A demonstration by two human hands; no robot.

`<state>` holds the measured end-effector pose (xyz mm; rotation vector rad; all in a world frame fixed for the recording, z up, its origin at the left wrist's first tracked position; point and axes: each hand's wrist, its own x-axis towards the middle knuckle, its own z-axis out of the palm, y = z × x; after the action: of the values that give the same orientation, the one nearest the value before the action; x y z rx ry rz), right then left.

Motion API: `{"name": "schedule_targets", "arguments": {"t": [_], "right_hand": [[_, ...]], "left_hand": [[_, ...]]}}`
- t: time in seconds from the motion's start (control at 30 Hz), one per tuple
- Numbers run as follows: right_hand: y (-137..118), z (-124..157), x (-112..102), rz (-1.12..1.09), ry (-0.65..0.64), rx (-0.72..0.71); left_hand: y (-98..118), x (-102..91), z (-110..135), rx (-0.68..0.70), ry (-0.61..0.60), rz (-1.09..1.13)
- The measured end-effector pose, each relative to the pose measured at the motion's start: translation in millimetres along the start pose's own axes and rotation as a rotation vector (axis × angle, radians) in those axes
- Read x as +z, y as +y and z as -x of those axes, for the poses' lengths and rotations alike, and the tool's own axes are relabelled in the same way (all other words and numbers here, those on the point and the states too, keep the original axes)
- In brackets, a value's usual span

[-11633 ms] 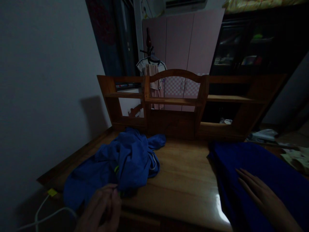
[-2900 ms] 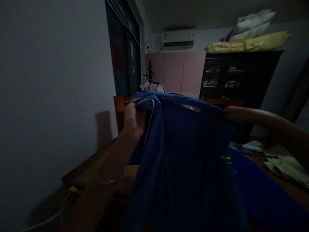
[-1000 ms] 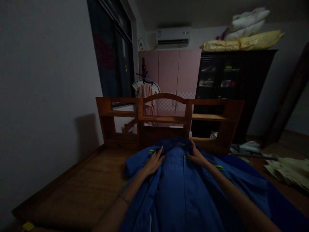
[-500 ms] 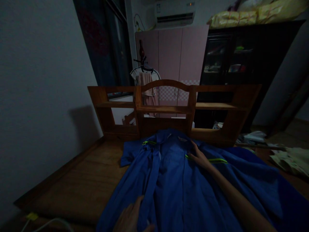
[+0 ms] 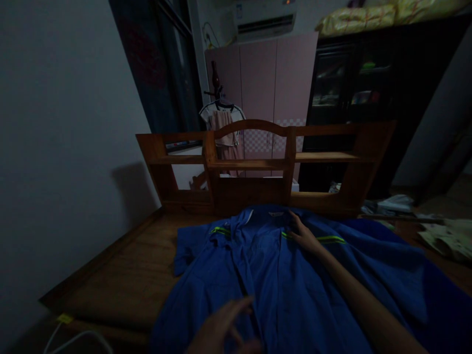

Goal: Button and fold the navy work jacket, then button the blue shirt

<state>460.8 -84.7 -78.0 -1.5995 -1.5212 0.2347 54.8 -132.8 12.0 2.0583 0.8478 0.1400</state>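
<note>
A blue work shirt (image 5: 273, 275) with yellow-green stripes lies spread flat, front up, on the wooden table (image 5: 125, 275). My right hand (image 5: 303, 235) rests flat on the shirt's upper chest near the collar, fingers stretched out. My left hand (image 5: 224, 329) hovers low over the shirt's near part by the front opening, fingers apart and holding nothing; it is dark and a little blurred.
A wooden shelf unit (image 5: 258, 167) stands along the table's far edge. A wall (image 5: 55, 147) is on the left, and a white cable (image 5: 73, 339) lies at the near left corner. Papers (image 5: 442, 236) lie at the right. Pink and dark cabinets stand behind.
The shirt was lifted, then laid out flat. In the last second my left hand slid from the collar down to the near part; my right hand stayed near the collar.
</note>
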Motion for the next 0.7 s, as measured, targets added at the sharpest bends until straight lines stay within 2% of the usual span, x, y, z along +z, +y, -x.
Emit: {"name": "schedule_targets", "arguments": {"t": [0.1, 0.17, 0.27, 0.37, 0.47, 0.57, 0.7], "right_hand": [[2.0, 0.9, 0.3, -0.013, 0.022, 0.002], [3.2, 1.3, -0.4, -0.017, 0.032, 0.008], [3.1, 0.6, -2.3, -0.037, 0.039, 0.016], [-0.6, -1.2, -4.5, -0.064, 0.046, 0.022], [-8.1, -2.5, -6.0, -0.029, 0.069, -0.008], [-16.3, -2.4, -5.4, 0.119, 0.093, -0.059], [-21.2, -0.7, -1.5, 0.234, 0.042, -0.046]], "left_hand": [[-14.4, -28.6, -73.0, 0.031, 0.459, 0.015], [-29.5, -44.5, -125.2, 0.052, 0.643, -0.009], [-46.2, -56.3, -187.6, 0.012, 0.639, 0.210], [-44.4, -57.0, -226.1, 0.004, 0.543, 0.398], [-27.0, -55.6, -251.7, 0.049, 0.470, 0.526], [-6.6, -52.1, -272.5, 0.131, 0.382, 0.614], [3.1, -36.9, -288.0, 0.263, 0.198, 0.589]]}}
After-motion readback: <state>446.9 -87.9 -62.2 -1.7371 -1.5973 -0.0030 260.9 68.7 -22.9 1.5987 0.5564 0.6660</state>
